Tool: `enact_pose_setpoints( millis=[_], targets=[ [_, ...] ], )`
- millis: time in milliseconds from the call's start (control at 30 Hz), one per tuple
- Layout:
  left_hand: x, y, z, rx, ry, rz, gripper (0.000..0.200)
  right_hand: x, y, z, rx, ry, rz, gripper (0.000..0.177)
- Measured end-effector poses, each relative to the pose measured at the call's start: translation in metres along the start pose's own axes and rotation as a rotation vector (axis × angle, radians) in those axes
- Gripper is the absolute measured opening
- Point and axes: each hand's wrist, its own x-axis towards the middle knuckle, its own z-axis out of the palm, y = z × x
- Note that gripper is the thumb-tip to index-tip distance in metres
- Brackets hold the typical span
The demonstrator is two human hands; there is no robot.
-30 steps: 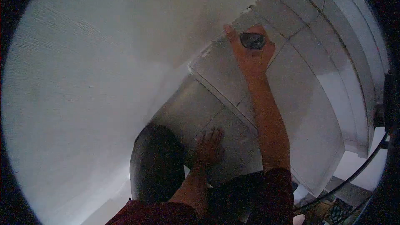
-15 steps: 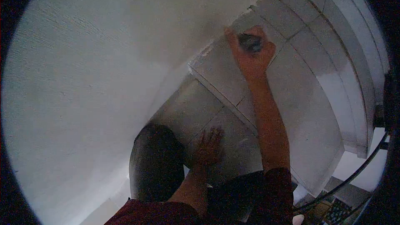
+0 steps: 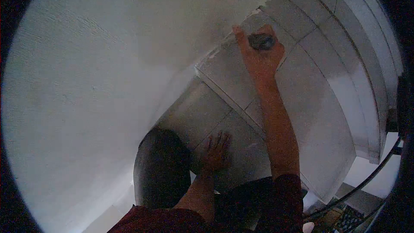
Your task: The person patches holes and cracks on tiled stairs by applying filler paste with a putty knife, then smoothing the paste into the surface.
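My right hand point(image 3: 261, 58) is closed around a small dark wad point(image 3: 261, 41), greyish-black and crumpled-looking; its exact kind cannot be made out. Both are over a tiled step point(image 3: 224, 77), close to the ragged seam where the tiles meet the wall point(image 3: 108, 60). Lower down, my left hand point(image 3: 217, 151) lies flat with fingers spread on the grey tile point(image 3: 246, 142) of the nearer step, holding nothing. The image is dim and grainy, so fine detail at the fingertips is lost.
My bent knee point(image 3: 161, 168) is against the wall at lower left. More tiled steps point(image 3: 362, 73) curve away at upper right. A black cable point(image 3: 366, 181) runs across the lower right, above a patterned item point(image 3: 349, 220).
The dark wad has shifted very slightly up and right with the fingers of my right hand. My left hand stays where it was.
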Motion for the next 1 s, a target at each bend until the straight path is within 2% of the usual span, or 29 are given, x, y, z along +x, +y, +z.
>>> enact_pose_setpoints(
  millis=[67,100,167,200,267,333,400,433,467,500,567,600,667,733,800,833,867,900,933,967,1000],
  targets=[
    [0.011,-0.004,-0.026,-0.392,-0.351,-0.076,0.085,0.001,0.008,0.003,0.097,0.005,0.054,0.039],
    [0.013,-0.005,-0.031,-0.391,-0.35,-0.077,0.085,0.001,0.01,0.004,0.195,0.008,0.109,0.039],
    [0.015,-0.006,-0.034,-0.334,-0.423,-0.044,0.081,0.0,0.009,0.004,0.175,0.009,0.116,0.038],
    [0.013,-0.006,-0.03,-0.335,-0.422,-0.042,0.081,0.0,0.008,0.003,0.155,0.013,0.124,0.037],
    [0.008,-0.004,-0.02,-0.55,-0.254,-0.126,0.08,0.003,0.017,0.001,0.117,0.019,0.068,0.036],
    [0.012,-0.006,-0.027,-0.517,-0.296,-0.118,0.081,0.004,0.028,0.003,0.077,0.025,0.012,0.036],
    [0.009,-0.003,-0.018,-0.482,-0.336,-0.112,0.082,0.004,0.033,0.006,0.258,0.036,0.064,0.034],
    [-0.002,0.003,0.005,-0.287,-0.202,-0.078,0.082,0.004,0.025,0.004,0.261,0.036,0.065,0.034],
    [-0.009,0.006,0.018,-0.093,-0.069,-0.041,0.083,0.003,0.012,-0.001,0.119,0.02,0.073,0.034],
    [-0.002,0.003,0.006,-0.093,-0.069,-0.041,0.083,0.003,0.005,-0.004,-0.025,0.005,0.077,0.034],
    [0.022,-0.006,-0.028,-0.445,-0.672,-0.102,0.088,0.001,0.017,0.0,-0.024,0.041,0.003,0.034],
    [0.02,-0.004,-0.026,-0.445,-0.672,-0.104,0.088,0.0,0.02,0.003,-0.019,0.074,-0.07,0.033],
    [0.01,0.001,-0.016,-0.324,-0.37,-0.053,0.092,-0.001,0.021,0.005,0.038,0.067,-0.066,0.034],
    [0.004,-0.001,-0.007,-0.424,-0.315,-0.053,0.09,-0.001,0.018,0.003,0.091,0.061,-0.062,0.034],
    [-0.003,-0.001,0.006,-0.525,-0.261,-0.052,0.089,-0.003,0.009,0.001,-0.15,0.063,-0.066,0.035],
    [-0.006,0.001,0.013,-0.234,-0.143,-0.01,0.09,-0.002,0.012,0.003,-0.15,0.064,-0.066,0.035],
    [-0.009,0.003,0.02,0.058,-0.024,0.032,0.091,-0.001,0.018,0.006,0.032,0.044,-0.005,0.036],
    [-0.004,0.002,0.01,0.06,-0.023,0.032,0.091,-0.001,0.021,0.008,0.213,0.024,0.057,0.037],
    [0.004,0.001,-0.01,-0.171,-0.155,-0.031,0.093,-0.001,0.017,0.006,0.214,0.024,0.057,0.037],
    [0.009,0.001,-0.021,-0.404,-0.287,-0.095,0.094,0.0,0.01,0.001,0.056,0.038,0.007,0.038],
    [0.009,0.001,-0.018,-0.406,-0.287,-0.094,0.094,0.0,0.007,-0.002,-0.103,0.052,-0.044,0.04]
  ],
)
